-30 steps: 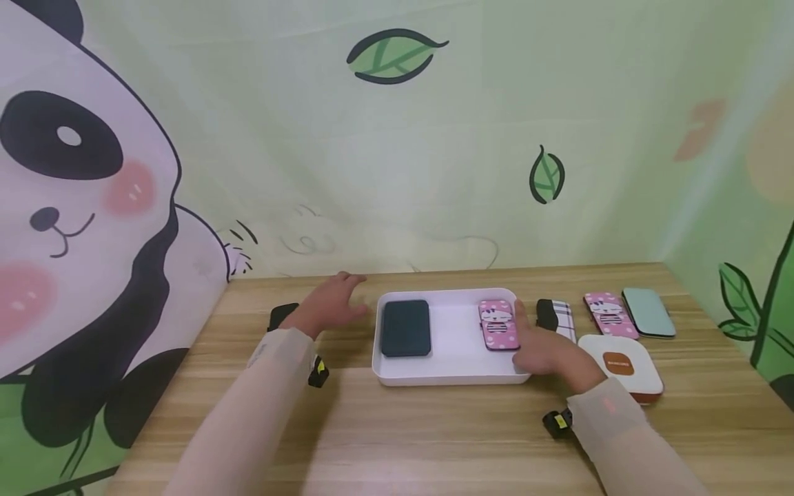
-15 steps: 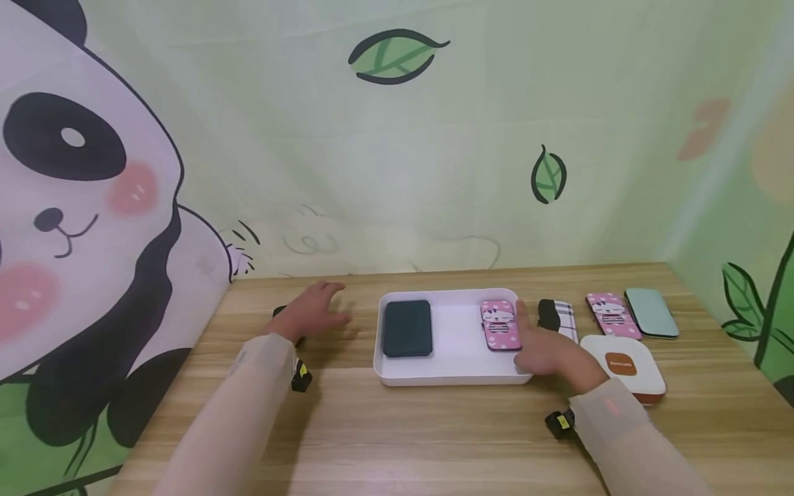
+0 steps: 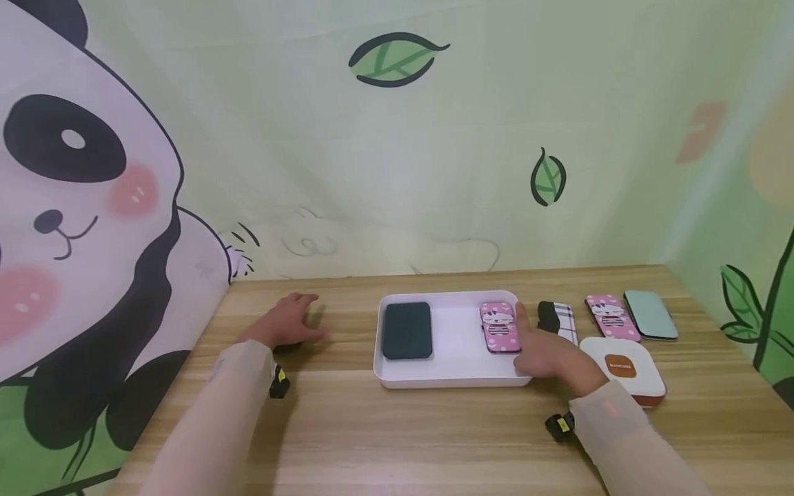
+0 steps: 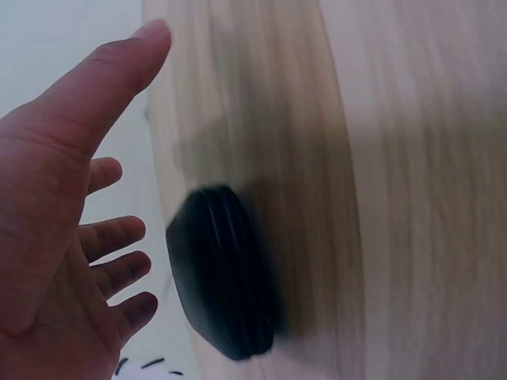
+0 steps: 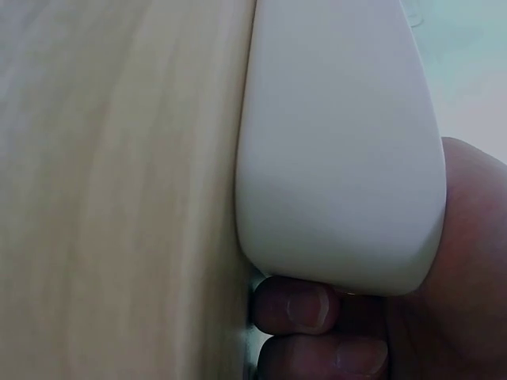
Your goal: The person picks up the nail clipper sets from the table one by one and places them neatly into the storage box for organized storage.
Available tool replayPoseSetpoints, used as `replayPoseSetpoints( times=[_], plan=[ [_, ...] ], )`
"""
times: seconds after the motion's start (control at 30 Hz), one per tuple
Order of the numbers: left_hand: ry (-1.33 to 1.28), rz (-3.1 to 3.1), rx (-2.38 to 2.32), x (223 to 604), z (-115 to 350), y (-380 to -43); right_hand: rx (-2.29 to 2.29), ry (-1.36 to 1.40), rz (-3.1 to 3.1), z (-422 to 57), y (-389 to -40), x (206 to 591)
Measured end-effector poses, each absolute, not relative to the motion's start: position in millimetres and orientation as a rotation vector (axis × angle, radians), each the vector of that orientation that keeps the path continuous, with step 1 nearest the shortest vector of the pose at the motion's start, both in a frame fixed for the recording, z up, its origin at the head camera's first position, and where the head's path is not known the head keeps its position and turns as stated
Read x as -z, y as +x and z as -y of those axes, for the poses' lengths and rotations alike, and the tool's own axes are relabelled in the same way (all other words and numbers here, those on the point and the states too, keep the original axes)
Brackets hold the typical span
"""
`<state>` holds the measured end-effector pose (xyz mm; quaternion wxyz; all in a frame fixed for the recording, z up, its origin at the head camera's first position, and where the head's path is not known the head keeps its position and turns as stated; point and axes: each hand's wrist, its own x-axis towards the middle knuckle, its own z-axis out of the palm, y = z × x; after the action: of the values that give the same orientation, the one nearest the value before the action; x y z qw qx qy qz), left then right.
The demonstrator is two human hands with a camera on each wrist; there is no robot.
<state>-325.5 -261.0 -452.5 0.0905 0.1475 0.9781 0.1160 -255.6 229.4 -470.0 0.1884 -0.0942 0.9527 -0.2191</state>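
A shallow white tray (image 3: 454, 348) lies on the table, with a dark flat rectangular case (image 3: 406, 331) at its left end and a pink cat-print case (image 3: 500, 327) at its right end. My right hand (image 3: 551, 353) holds the tray's right end; in the right wrist view, curled fingertips (image 5: 295, 307) press against the tray's end wall. To the left of the tray, my left hand (image 3: 284, 324) hovers with thumb and fingers spread. Close by that hand is a black rounded case (image 4: 222, 269), apart from the fingers in the left wrist view and mostly hidden in the head view.
Right of the tray lie a black-and-plaid case (image 3: 558, 320), another pink cat-print case (image 3: 613, 317) and a pale mint case (image 3: 650, 314). A white box with a brown label (image 3: 623, 372) sits beside my right forearm. A printed cloth (image 3: 298, 151) backs the wooden table.
My left hand has moved left and slightly down, away from the tray and over the black case. The right hand, the tray and its contents have stayed put.
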Motion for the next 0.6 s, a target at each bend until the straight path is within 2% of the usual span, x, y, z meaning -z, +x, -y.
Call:
replayPoseSetpoints(
  times=[0.4, 0.6],
  plan=[
    [0.269, -2.807, -0.37, 456.8, 283.5, -317.4, 0.613, -0.25, -2.673, -229.5, -254.7, 472.5],
    [0.264, -2.79, -0.35, 452.6, 283.2, -315.3, 0.607, -0.258, -2.679, -229.6, -255.6, 471.3]
  ],
)
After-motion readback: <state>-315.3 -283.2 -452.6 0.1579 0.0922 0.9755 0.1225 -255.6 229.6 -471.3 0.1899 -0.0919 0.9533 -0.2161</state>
